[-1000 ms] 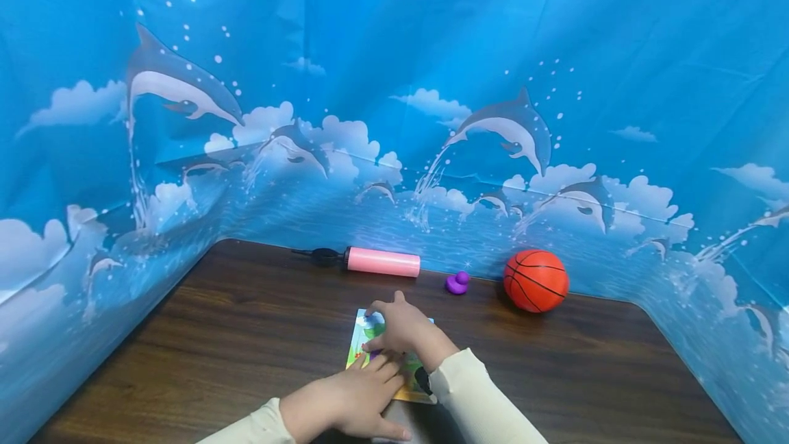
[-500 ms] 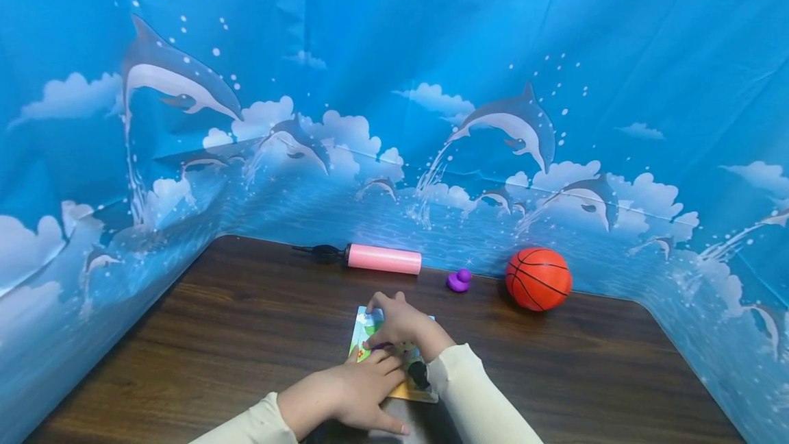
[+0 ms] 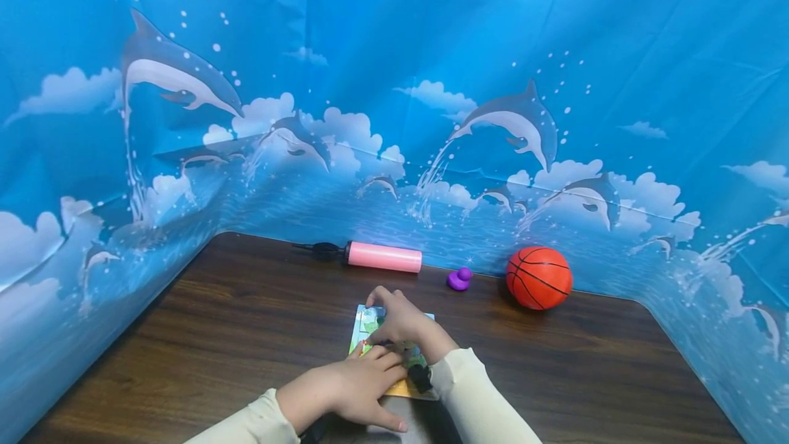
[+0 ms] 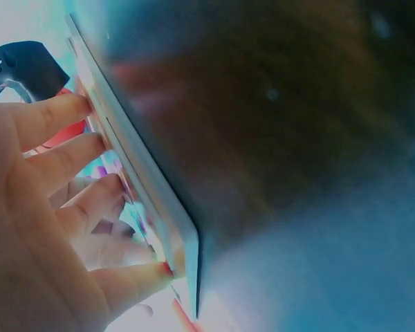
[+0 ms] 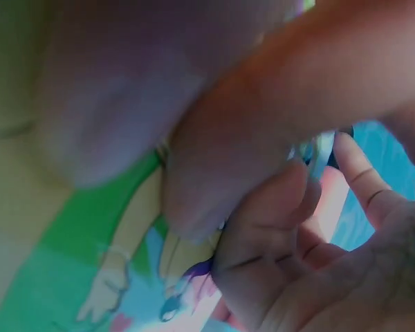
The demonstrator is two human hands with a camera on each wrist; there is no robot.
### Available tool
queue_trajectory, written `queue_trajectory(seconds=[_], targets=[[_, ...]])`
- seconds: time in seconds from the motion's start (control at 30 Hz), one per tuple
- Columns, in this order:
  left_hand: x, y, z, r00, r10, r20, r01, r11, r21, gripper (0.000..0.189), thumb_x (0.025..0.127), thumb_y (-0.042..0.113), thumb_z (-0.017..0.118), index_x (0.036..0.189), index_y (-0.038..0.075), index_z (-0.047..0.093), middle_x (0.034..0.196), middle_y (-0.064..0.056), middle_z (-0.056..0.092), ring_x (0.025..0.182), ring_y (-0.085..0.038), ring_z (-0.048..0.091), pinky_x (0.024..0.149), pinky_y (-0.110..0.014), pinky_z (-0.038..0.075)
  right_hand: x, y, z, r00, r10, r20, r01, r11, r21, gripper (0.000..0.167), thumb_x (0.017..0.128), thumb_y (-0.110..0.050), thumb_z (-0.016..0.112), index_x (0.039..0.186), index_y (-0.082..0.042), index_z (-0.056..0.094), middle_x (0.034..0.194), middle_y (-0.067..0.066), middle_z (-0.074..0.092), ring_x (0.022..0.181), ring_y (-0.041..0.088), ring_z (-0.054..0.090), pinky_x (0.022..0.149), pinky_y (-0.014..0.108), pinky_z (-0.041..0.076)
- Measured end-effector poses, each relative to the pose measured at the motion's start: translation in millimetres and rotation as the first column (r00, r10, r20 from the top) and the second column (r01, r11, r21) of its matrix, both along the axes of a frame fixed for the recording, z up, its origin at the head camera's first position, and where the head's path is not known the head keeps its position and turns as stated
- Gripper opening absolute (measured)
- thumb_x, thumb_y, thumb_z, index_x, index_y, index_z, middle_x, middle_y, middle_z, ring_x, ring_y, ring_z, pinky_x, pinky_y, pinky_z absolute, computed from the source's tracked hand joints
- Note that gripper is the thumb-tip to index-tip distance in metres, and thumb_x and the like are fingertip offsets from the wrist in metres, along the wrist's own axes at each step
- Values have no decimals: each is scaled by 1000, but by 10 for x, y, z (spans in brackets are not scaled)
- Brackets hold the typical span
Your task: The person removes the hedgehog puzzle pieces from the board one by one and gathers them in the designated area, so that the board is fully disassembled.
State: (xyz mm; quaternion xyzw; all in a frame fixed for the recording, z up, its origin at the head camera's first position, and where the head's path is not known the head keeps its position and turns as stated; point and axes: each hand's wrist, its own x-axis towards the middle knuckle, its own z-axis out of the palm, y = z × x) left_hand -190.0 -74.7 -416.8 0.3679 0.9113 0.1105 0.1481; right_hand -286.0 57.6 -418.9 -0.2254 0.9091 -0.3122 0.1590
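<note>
A brightly printed picture board point(image 3: 414, 390), which looks like a jigsaw puzzle, lies on the table under both hands. My left hand point(image 3: 364, 387) rests on its near left part, fingers spread and almost straight. The left wrist view shows those fingertips along the thin edge of the board point(image 4: 152, 194). Over the upper part arches my right hand point(image 3: 401, 321), thumb and index finger bent and apart, tips down at the picture. Close up, the right fingers point(image 5: 200, 187) touch the printed surface, and I cannot tell if they pinch a loose piece. Much of the picture is hidden.
At the back of the brown wooden table point(image 3: 203, 334) lie a pink hand pump point(image 3: 385, 257) with a black nozzle and a purple toy duck point(image 3: 459, 279). An orange toy basketball point(image 3: 539, 278) stands to their right. A blue dolphin-print curtain point(image 3: 394, 88) surrounds the table.
The head view has shifted slightly. Both hands stay at the board; the right thumb and index finger move only a little over the picture.
</note>
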Motion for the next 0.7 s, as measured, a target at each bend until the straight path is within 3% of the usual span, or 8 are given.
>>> queue_trajectory(seconds=[0.17,0.27,0.47,0.7], targets=[[-11,-2,3,1000,8,23,-8,1000,4,76,87,67,60,147,21,48,155,6,38,144,-20,27,108,-68,28,-25,62,-22,997,-20,79,33,986,-165,22,92,-3,66,112,-11,61,101,12,61,74,20,54,62,33,48],[-6,-1,1,1000,17,22,-17,1000,7,77,86,66,61,147,21,48,155,6,36,145,-21,27,108,-69,27,-35,85,-64,989,-75,124,100,972,-214,16,94,-5,64,110,-7,64,84,9,55,62,17,49,52,28,46],[11,15,2,1000,22,2,-22,1000,16,77,85,66,63,146,21,49,156,6,36,146,-21,27,109,-68,27,-27,129,-121,963,-177,204,237,914,-328,15,93,-3,64,107,-4,68,85,8,61,74,19,63,60,34,58],[16,23,18,999,38,37,-39,999,22,77,85,65,64,147,21,49,158,4,34,147,-24,25,110,-68,24,-59,252,-140,905,-214,367,367,831,-419,17,96,-8,64,108,3,67,94,11,74,81,19,71,69,35,61]])
